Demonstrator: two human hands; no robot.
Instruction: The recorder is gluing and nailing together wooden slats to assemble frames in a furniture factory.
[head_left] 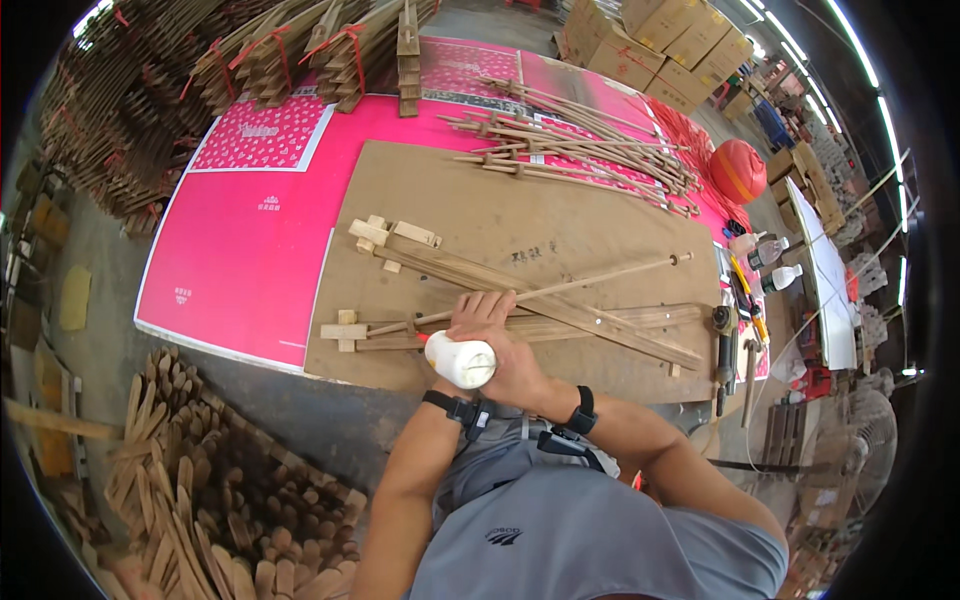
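My left hand is shut on a white glue bottle. The bottle's red nozzle points down-left at the wood, and the bottle hides most of that hand. My right hand crosses over from the right and lies on a long wooden slat assembly, fingers spread over a thin dowel. The assembly rests on a brown board. Short wooden blocks sit at its left end. A second group of blocks lies further back.
A pink sheet covers the floor under the board. Bundled sticks lie at the back and stacked wooden parts at the far left. Bottles and hand tools sit at the right edge. Wooden pegs are piled at lower left.
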